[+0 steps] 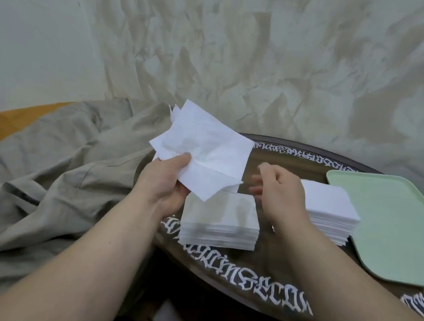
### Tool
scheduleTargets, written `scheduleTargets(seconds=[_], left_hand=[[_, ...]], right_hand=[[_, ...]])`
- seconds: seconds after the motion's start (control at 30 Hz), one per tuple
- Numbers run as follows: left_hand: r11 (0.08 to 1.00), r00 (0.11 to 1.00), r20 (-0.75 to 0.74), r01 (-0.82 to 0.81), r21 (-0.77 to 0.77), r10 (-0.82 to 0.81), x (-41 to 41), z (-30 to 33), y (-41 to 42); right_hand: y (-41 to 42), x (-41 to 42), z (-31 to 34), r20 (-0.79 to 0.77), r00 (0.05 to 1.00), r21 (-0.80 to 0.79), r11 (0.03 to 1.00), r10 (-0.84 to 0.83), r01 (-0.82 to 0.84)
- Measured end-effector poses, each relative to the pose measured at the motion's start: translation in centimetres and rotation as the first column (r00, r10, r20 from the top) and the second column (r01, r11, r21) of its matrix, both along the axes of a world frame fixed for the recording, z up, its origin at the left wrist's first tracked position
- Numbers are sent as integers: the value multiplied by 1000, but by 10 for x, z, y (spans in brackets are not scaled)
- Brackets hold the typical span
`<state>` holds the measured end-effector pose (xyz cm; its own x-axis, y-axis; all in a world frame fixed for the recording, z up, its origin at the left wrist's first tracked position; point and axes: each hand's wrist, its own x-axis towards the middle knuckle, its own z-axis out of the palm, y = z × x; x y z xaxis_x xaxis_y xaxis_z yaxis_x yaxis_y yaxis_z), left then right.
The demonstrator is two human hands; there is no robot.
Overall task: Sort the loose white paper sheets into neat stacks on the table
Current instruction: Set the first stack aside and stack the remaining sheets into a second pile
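The left hand (pixel 166 181) holds a fanned bundle of loose white sheets (pixel 203 153) above the left edge of the round table (pixel 257 274). The thumb presses on top of the bundle and the fingers curl beneath it. The sheets are skewed against one another, with corners projecting at different angles.

The right hand (pixel 280 192) hovers just to the right of the bundle, between it and the table surface. Its fingers are loosely curled and motion-blurred; no sheet is visible in them.

Two squared stacks stand on the table. The near stack (pixel 221 222) lies at the left edge, directly below the bundle. The far stack (pixel 333 208) lies toward the centre, partly hidden by the right wrist and touching or just beside the pale green tray (pixel 398 229) at the right edge. A grey cloth (pixel 47 168) lies off the left edge.

Step in hand, as judged: transfer of single sheets from the bundle to a stack, with the right hand between sheets. The next move calls for pinching only the top sheet at a free corner, separating it cleanly, then laying it flat with edges aligned to the chosen stack. Thin sheets may cling and lift in pairs.
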<state>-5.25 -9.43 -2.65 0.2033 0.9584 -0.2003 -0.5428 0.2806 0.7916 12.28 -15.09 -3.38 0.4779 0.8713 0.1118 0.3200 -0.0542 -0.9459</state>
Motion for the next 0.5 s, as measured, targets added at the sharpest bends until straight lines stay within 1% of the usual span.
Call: scheduleTargets(seconds=[0.03, 0.07, 0.1, 0.23, 0.3, 0.37, 0.43, 0.5], left_hand=[[1000, 1000, 0, 6, -2, -6, -1, -5, -6], [1000, 1000, -3, 9, -4, -9, 0, -10, -11], [1000, 1000, -7, 5, -4, -5, 0, -14, -17], [1000, 996, -87, -7, 29, 9, 4, -27, -33], [998, 988, -147, -51, 29, 55, 3, -32, -32], [996, 979, -183, -86, 40, 92, 3, -35, -31], [993, 969, -220, -96, 73, 110, 3, -36, -29], [977, 942, -270, -167, 136, 198, 1, -38, -24]], right_hand=[[-4, -3, -2, -126, 992, -16, 1000, 6, -8], [-7, -6, -3, -204, 979, -20, 999, 24, -28], [-10, -8, -6, -222, 974, -19, 999, 43, -48], [-13, -8, -18, -39, 997, -10, 998, 60, -61], [-15, -7, -23, 33, 998, -14, 999, 53, -53], [-15, -4, -26, 63, 997, 3, 999, 37, -38], [-14, 2, -30, 60, 998, 9, 1000, 18, -19], [-13, 7, -33, 62, 997, -24, 999, 36, -34]])
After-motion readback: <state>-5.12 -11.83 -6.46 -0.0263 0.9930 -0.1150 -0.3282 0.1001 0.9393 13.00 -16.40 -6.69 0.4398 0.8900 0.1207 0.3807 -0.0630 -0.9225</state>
